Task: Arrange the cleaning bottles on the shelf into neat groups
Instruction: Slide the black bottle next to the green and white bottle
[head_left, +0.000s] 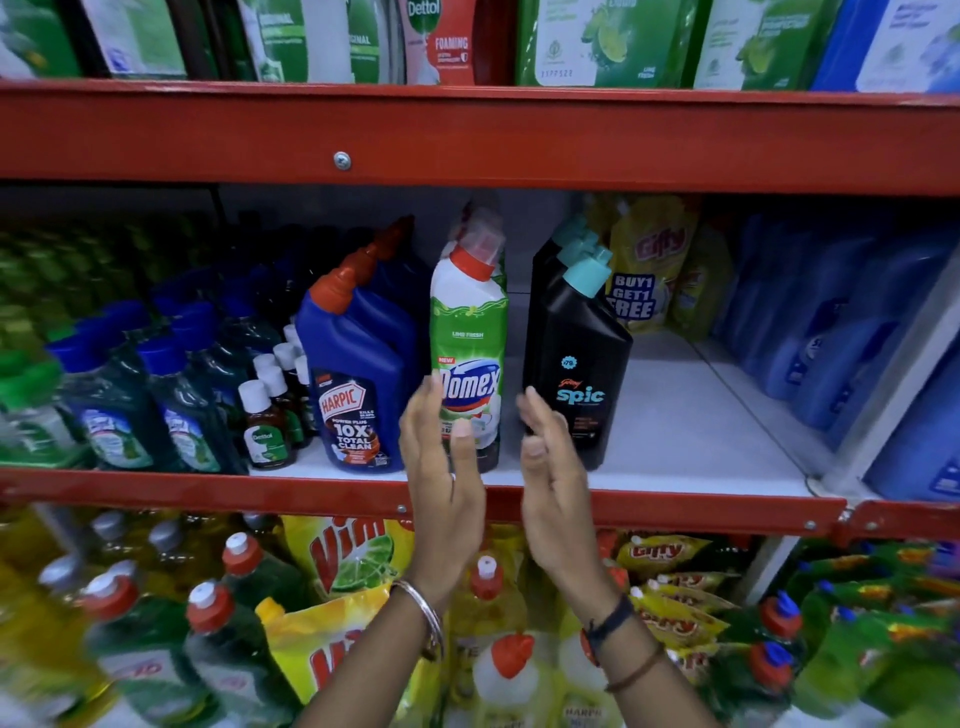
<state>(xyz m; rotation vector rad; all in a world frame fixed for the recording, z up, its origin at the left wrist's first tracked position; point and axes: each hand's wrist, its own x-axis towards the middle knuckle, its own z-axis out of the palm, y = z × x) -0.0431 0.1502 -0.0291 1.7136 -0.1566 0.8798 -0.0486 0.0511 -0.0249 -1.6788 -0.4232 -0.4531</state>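
On the middle shelf (675, 415) stand three rows of toilet cleaner. A blue Harpic bottle (358, 374) with a red cap is on the left, a green-and-white Domex bottle (470, 343) in the middle, a black Spic bottle (576, 364) with a teal cap on the right. More bottles line up behind each. My left hand (441, 478) is flat and open in front of the Domex bottle's left side, and whether it touches I cannot tell. My right hand (550, 483) is open just left of the Spic bottle, fingertips near its lower edge.
Small brown Dettol bottles (267, 426) and blue-capped green bottles (117, 410) fill the shelf's left. Yellow Gify pouches (649, 270) and blue bottles (831, 322) stand at the right, with bare shelf beside the Spic row. Red shelf beams (467, 140) run above and below.
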